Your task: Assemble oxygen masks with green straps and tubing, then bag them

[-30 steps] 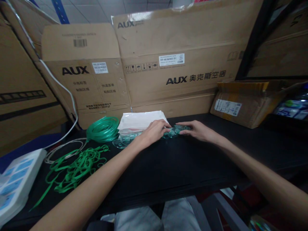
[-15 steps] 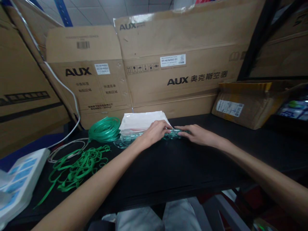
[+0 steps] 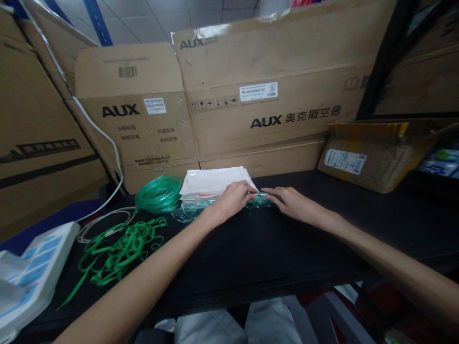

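Observation:
Clear greenish plastic pieces (image 3: 195,209) lie in a row along the front edge of a white paper stack (image 3: 215,181). At the right end of this row, my left hand (image 3: 234,198) has its fingers closed on the clear plastic. My right hand (image 3: 289,203) pinches the same plastic from the other side, its fingertips close to those of my left hand. A coil of green tubing (image 3: 158,193) sits left of the paper. Nearer to me lies a tangle of flat green strips (image 3: 124,251).
Large cardboard panels (image 3: 287,62) stand behind the black table (image 3: 251,258). An open carton (image 3: 362,155) is at the right. A white power strip (image 3: 39,272) and a white cable (image 3: 96,129) are at the left.
The camera view has shifted slightly. Both hands stay at the clear plastic, with hardly any visible movement.

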`<state>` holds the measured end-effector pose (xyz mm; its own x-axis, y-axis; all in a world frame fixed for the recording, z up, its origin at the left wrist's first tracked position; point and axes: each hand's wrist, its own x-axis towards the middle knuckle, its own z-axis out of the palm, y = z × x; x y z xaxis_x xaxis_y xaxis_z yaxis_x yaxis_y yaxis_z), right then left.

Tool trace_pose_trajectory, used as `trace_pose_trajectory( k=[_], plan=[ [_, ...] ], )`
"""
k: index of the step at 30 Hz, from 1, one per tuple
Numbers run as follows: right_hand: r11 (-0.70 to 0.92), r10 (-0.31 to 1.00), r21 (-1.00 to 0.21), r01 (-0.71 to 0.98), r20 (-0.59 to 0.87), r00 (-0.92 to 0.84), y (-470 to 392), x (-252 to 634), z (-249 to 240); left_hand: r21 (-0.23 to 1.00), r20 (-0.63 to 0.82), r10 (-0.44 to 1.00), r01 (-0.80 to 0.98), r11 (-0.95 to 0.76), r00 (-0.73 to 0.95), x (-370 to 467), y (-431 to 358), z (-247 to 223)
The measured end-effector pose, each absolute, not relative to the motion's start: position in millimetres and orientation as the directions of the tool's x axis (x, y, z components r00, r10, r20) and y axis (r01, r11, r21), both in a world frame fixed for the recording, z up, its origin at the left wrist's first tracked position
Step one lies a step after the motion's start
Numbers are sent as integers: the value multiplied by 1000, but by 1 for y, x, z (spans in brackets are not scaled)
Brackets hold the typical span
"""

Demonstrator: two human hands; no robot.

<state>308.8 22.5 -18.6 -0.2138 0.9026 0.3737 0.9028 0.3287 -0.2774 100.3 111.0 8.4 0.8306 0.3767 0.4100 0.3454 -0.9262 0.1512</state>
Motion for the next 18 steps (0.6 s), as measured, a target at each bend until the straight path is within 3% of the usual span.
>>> trace_pose_trajectory(
  k=[7,11,15,18],
  plan=[
    [329,903,-328,886,383,-193,26,315,-21,89,384,386,382,-920,839,99,95,27],
    [356,894,-379,854,405,-193,19,321,-24,118,433,357,341,-933,828,97,52,48],
    [369,886,-412,833,427,-181,16,326,-28,320,403,270,142,-937,874,90,-16,42],
    [340,899,-403,850,404,-168,18,323,-29,630,172,183,34,-776,968,77,-61,5]
  ],
)
